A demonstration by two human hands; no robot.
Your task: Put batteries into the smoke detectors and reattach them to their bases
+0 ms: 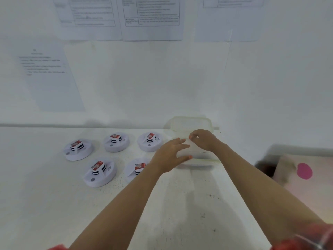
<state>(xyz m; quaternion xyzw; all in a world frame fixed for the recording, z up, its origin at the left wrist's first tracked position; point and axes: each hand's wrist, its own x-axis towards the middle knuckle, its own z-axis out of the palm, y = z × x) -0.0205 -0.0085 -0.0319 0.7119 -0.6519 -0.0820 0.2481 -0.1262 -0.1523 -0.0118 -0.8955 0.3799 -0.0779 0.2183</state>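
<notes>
Several white round smoke detectors with red labels lie on the white table, among them a back-row one [151,141], a front one [100,173] and a far-left one [78,149]. To their right stands a translucent plastic container [201,159], its lid [191,122] raised towards the wall. My left hand [171,154] holds the container's left side, thumb on the front edge and fingers across the top. My right hand [203,139] hovers over the container with fingers curled downward. What they touch is hidden. No batteries are visible.
The wall right behind the table carries printed sheets [151,17]. A cardboard box with a pink spot [304,171] sits beyond the table's right edge. My left forearm crosses over one front detector [137,168].
</notes>
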